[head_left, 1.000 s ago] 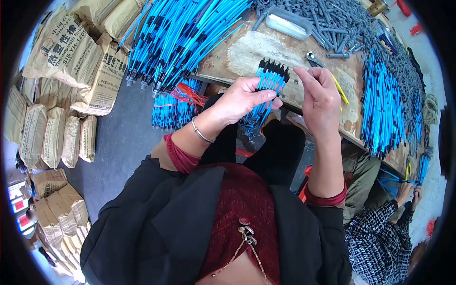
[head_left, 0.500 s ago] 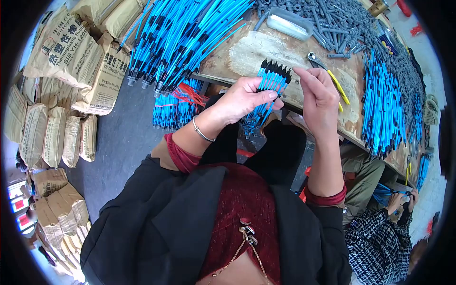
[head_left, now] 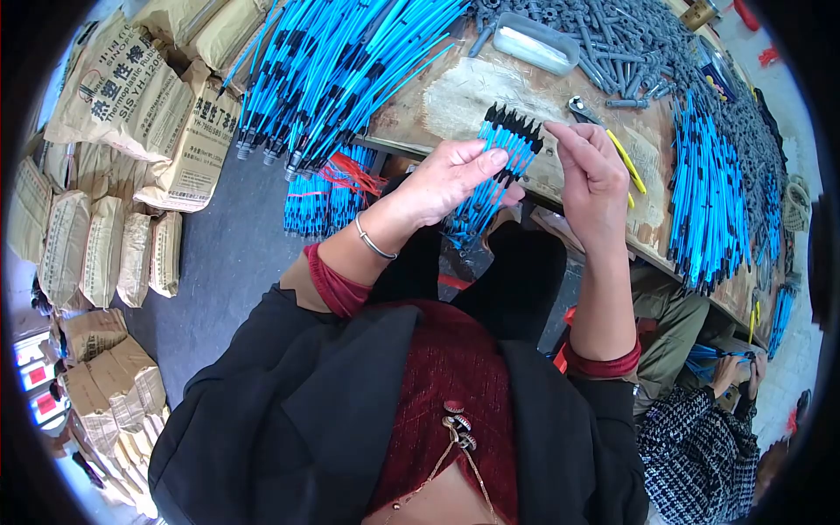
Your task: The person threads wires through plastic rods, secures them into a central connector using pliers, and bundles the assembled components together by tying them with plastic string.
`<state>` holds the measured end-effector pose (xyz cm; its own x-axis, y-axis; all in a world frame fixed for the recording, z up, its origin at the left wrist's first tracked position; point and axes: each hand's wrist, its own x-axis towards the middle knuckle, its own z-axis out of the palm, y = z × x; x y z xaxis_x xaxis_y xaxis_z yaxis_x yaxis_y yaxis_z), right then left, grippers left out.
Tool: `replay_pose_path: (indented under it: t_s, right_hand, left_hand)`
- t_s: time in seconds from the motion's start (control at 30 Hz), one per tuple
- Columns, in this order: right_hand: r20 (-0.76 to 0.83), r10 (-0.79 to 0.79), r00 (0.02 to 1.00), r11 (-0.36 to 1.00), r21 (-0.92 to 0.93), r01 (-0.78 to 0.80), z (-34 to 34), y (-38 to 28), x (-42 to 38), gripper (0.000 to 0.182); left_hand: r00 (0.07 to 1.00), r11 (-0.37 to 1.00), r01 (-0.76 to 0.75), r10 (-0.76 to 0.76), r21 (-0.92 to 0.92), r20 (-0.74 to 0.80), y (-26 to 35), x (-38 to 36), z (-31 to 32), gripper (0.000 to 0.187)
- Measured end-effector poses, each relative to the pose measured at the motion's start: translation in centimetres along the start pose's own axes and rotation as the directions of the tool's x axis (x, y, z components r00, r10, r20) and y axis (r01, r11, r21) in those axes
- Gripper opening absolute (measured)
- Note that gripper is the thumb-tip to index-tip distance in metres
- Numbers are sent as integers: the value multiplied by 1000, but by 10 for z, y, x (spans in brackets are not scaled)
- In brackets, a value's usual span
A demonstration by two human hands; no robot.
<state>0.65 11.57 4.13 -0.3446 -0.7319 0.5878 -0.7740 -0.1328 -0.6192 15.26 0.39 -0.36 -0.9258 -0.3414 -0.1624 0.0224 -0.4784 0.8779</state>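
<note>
While most of the writing on the tan sacks (head_left: 118,96) stacked left of the workbench (head_left: 455,96) is too warped to read, one sack shows large Chinese characters with "SIS YH-120" printed beneath them.

Nearest the camera, just this side of the workbench edge, the left hand (head_left: 446,179) is clenched around a fanned bundle of blue tubes (head_left: 499,166), thumb pressed across the front; their black tips rise above the fingers and the lower ends hang below the palm. Just right of the bundle, the right hand (head_left: 595,175) is half open, fingers curled loosely, its fingertips touching or almost touching the outermost black tips; whether it pinches one I cannot tell.

On the workbench just beyond the right hand lie pliers with yellow handles (head_left: 612,140). Farther back sits a clear plastic tray (head_left: 534,44) among grey parts (head_left: 630,44). Large heaps of blue tubes (head_left: 341,61) cover the left end of the workbench, and more lie along its right edge (head_left: 709,192). Below that right edge, another person's hands (head_left: 739,367) hold blue tubes.
</note>
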Motion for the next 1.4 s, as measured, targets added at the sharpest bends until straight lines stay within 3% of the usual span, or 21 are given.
replay_pose_path:
  t_s: [0.3, 0.6, 0.9, 1.1, 1.2, 1.3, 1.4]
  right_hand:
    - [6, -60, 998, 997, -49, 60, -1, 3, 2, 26]
    - [12, -35, 999, 999, 30, 35, 0, 1, 3, 25]
    - [-39, -100, 994, 979, -184, 91, 1, -7, 1, 31]
    - [-37, -123, 992, 983, -143, 116, 2, -7, 2, 29]
    - [-28, -47, 999, 999, 7, 47, 4, -8, 3, 28]
    - [-28, -49, 998, 999, -8, 49, 5, -9, 4, 26]
    - [2, -188, 982, 964, -193, 185, 1, -4, 9, 26]
  left_hand:
    - [1000, 1000, -7, 7, 15, -4, 1, 0, 1, 35]
    - [1000, 1000, 1, -1, 13, -31, 2, 0, 3, 36]
    - [999, 1000, 16, -16, 11, -41, 5, -1, 5, 36]
    - [999, 1000, 13, -13, 7, -33, 4, 0, 7, 35]
    - [1000, 999, 6, -5, 32, -13, 2, 1, 5, 35]
    - [1000, 1000, -9, 9, 17, -11, 0, 2, 4, 35]
    - [1000, 1000, -5, 5, 14, -1, 2, 1, 4, 36]
